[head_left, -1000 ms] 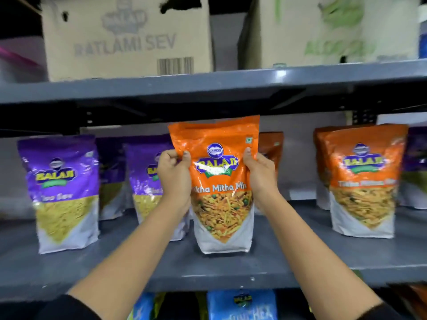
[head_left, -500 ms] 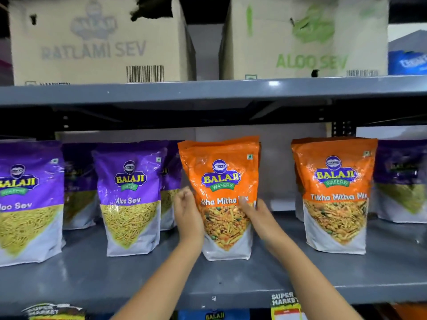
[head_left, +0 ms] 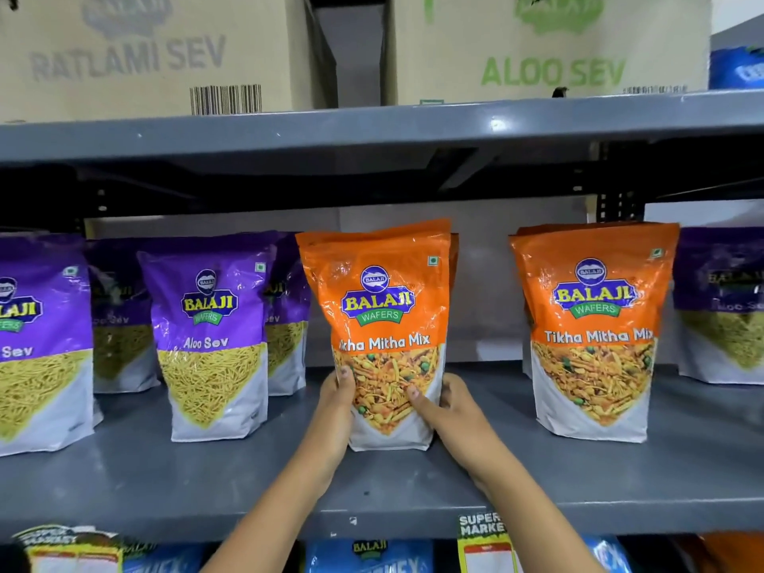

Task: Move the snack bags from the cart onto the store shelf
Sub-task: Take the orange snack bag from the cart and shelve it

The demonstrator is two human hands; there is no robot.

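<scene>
An orange Tikha Mitha Mix bag stands upright on the grey shelf, in the middle. My left hand grips its lower left side and my right hand grips its lower right side, fingers on the front. Another orange bag stands right behind it, mostly hidden. A second orange Tikha Mitha Mix bag stands apart to the right. The cart is not in view.
Purple Aloo Sev bags stand in rows to the left and one purple bag at the far right. Cardboard boxes sit on the shelf above. Blue bags and price tags show on the level below.
The orange bag came down from mid-air and now rests on the shelf. Both hands slid from its upper sides to its lower sides. The view moved closer.
</scene>
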